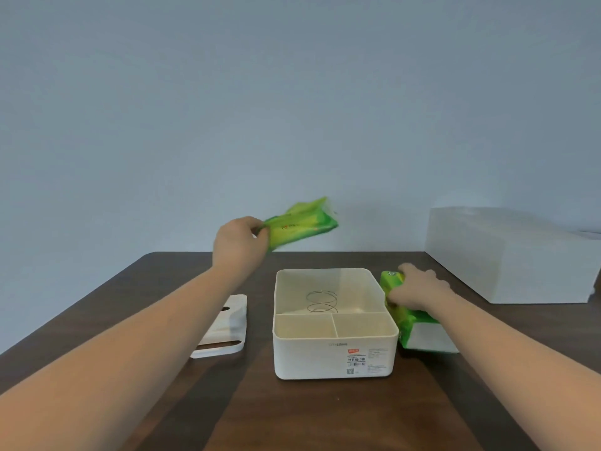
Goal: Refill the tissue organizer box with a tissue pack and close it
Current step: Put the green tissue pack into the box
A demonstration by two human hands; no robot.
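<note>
Above the rectangular box (335, 340), left hand (239, 244) grips crinkled green pack (302, 224).

The organizer box (335, 349) stands open-topped, only a wire spring (321, 301) in its large back compartment. The lid (224, 327) lies left, a tissue pack (413, 317) crowds its right wall, and a white box (514, 255) blocks far right.

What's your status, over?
Left hand holds green wrapper aloft. Right hand grips tissue pack beside open organizer box. Lid off, left.
</note>
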